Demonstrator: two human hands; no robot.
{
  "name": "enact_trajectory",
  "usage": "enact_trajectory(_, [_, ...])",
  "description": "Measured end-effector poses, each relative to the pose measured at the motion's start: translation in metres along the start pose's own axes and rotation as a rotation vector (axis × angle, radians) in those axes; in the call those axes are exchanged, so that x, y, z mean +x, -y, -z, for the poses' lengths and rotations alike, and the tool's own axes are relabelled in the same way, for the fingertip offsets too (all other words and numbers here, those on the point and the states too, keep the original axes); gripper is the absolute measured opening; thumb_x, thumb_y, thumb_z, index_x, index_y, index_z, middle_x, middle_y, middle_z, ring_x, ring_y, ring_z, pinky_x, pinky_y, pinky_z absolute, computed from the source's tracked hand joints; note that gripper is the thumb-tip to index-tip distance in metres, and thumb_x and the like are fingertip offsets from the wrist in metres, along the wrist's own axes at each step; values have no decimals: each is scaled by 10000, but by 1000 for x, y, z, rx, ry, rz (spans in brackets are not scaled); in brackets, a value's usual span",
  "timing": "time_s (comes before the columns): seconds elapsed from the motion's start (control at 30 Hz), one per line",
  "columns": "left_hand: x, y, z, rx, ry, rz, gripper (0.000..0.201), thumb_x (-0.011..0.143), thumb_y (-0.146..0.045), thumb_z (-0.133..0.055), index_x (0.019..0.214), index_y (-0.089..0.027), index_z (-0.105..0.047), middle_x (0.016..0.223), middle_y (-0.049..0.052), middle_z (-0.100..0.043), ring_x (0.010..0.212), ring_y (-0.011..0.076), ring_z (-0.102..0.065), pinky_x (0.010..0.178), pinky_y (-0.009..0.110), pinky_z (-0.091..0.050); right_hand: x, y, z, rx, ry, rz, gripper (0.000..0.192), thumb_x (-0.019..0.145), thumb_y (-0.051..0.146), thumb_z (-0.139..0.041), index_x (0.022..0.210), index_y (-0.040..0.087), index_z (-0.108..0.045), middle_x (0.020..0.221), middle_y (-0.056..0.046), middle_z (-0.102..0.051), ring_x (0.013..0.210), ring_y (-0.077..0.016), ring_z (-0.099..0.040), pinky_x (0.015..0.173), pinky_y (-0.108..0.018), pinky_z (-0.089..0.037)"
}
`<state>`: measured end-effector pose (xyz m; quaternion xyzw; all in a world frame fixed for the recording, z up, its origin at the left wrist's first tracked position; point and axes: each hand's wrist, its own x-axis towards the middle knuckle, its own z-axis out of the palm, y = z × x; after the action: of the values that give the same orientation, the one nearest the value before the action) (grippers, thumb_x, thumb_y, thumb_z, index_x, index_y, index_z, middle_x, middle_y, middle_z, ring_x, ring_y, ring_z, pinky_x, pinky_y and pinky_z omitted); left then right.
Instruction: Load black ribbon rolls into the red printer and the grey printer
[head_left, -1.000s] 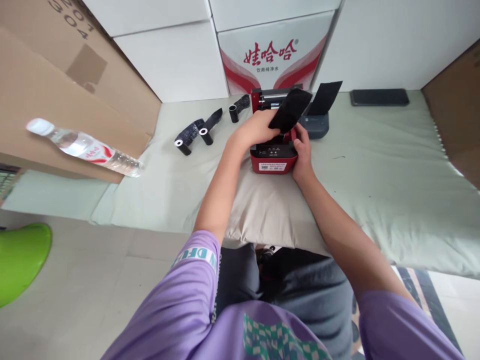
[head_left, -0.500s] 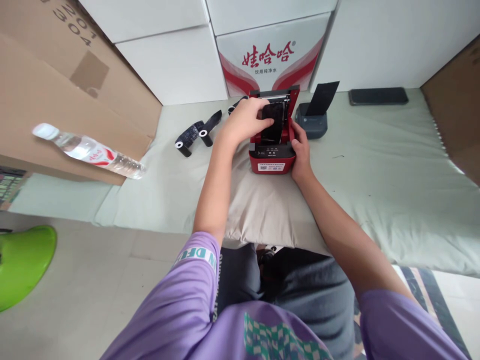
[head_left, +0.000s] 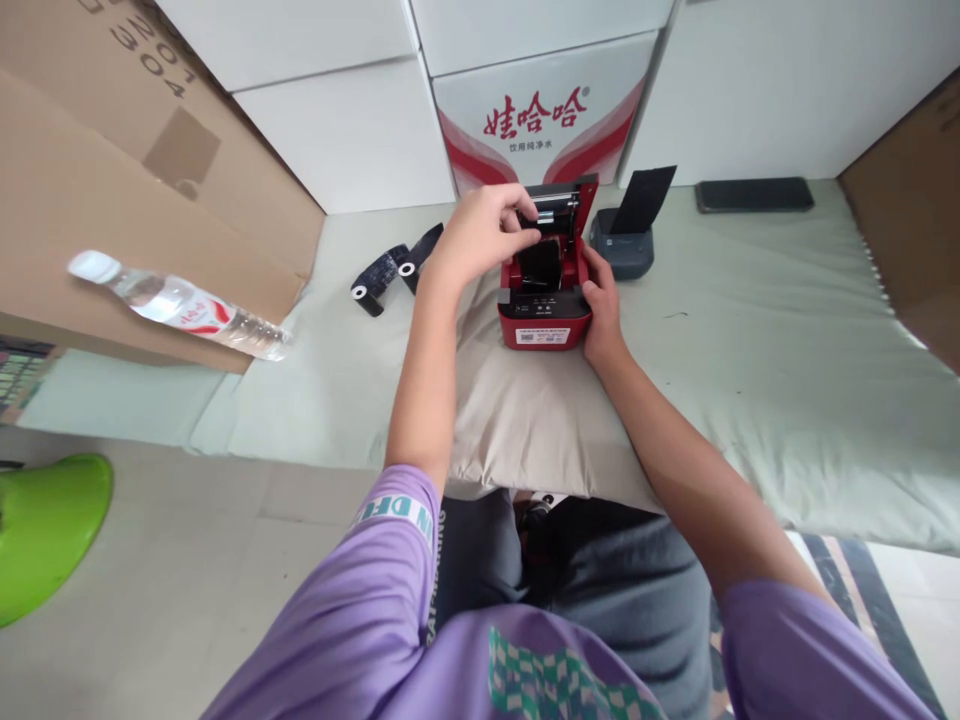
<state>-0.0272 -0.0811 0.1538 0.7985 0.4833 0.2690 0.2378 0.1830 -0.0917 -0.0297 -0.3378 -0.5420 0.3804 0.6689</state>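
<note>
A small red printer [head_left: 545, 322] sits on a beige pillow [head_left: 525, 420] with its lid [head_left: 566, 205] standing open. A black paper roll [head_left: 540, 265] lies in its compartment. My left hand [head_left: 484, 228] reaches over the printer, and its thumb and fingers pinch at the left edge of the open lid. Whether paper is between those fingers is hidden. My right hand [head_left: 602, 305] grips the right side of the printer's body.
A grey printer [head_left: 626, 255] with black paper sticking up stands right of the red one. Two black rolls [head_left: 379, 275] lie to the left on the pale green mattress [head_left: 750, 330]. A water bottle [head_left: 180, 305], cardboard boxes [head_left: 112, 180], a black phone [head_left: 754, 195] and a green stool [head_left: 45, 520] surround them.
My left hand lowered the loose black paper strip into the red printer, then moved up to the lid's edge. My right hand stayed on the printer's side.
</note>
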Motion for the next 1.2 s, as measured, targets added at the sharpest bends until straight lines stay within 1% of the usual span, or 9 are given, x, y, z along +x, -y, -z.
enact_trajectory(0.13, [-4, -8, 1, 24, 266, 10, 111, 908, -340, -763, 929, -233, -785, 808, 36, -801, 836, 218, -769, 857, 352, -601, 0, 3, 0, -3, 3, 3, 795, 802, 855, -715, 1438, 384, -640, 1607, -17, -633, 1558, -355, -537, 1384, -622, -344])
enact_trajectory(0.3, [-5, -13, -1, -9, 265, 23, 206, 950, -350, -705, 1082, -224, -800, 902, 50, -811, 903, 220, -772, 903, 359, -588, 1, 5, 0, -27, 6, 2, 808, 796, 876, -704, 1430, 379, -643, 1609, -18, -628, 1577, -365, -511, 1383, -631, -338])
enact_trajectory(0.5, [-18, -31, 12, 191, 461, -27, 623, 744, -500, -876, 1311, -268, -762, 1252, 32, -799, 1163, 266, -724, 952, 287, -535, 0, 6, 3, -34, 10, 14, 752, 839, 821, -712, 1430, 362, -640, 1603, -27, -639, 1558, -354, -529, 1386, -604, -341])
enact_trajectory(0.57, [-22, -40, 15, 277, 452, 12, 562, 761, -480, -858, 1281, -282, -779, 1212, 18, -807, 1158, 266, -711, 944, 293, -522, 0, 6, 3, -21, 17, 10, 751, 837, 819, -718, 1434, 369, -640, 1608, -20, -636, 1561, -355, -530, 1385, -606, -348])
enact_trajectory(0.67, [-25, -51, 13, 377, 326, 92, 233, 866, -388, -751, 1041, -255, -831, 963, 30, -806, 1004, 246, -716, 869, 325, -506, 1, 4, 2, -18, 16, 14, 773, 817, 844, -721, 1436, 388, -643, 1616, -3, -629, 1578, -356, -514, 1392, -613, -341])
enact_trajectory(0.73, [-25, -56, 9, 391, 265, 114, 162, 904, -339, -704, 905, -227, -821, 824, 41, -763, 888, 232, -702, 811, 345, -486, 1, 2, 2, -22, 9, 17, 775, 814, 849, -720, 1437, 394, -647, 1613, -1, -632, 1579, -358, -513, 1394, -625, -334])
enact_trajectory(0.97, [-24, -56, 2, 283, 285, 65, 291, 947, -467, -718, 822, -213, -784, 741, 29, -722, 760, 200, -668, 738, 338, -441, 1, 4, 4, -60, 34, 37, 785, 844, 854, -682, 1463, 374, -626, 1612, -31, -631, 1584, -363, -508, 1396, -615, -328])
enact_trajectory(1.1, [-17, -40, 2, 108, 218, 137, 549, 1078, -621, -459, 942, -201, -785, 770, 48, -745, 758, 202, -693, 754, 336, -472, 1, 8, 2, -59, 17, 11, 818, 805, 884, -697, 1437, 368, -641, 1612, -31, -629, 1585, -358, -504, 1396, -593, -339])
enact_trajectory(1.2, [-10, -29, 0, 82, 215, 101, 445, 1073, -546, -507, 969, -201, -768, 790, 48, -755, 778, 202, -700, 780, 337, -494, 0, 8, 0, -38, 9, -8, 838, 786, 893, -708, 1439, 372, -642, 1615, -26, -627, 1580, -362, -511, 1391, -606, -344])
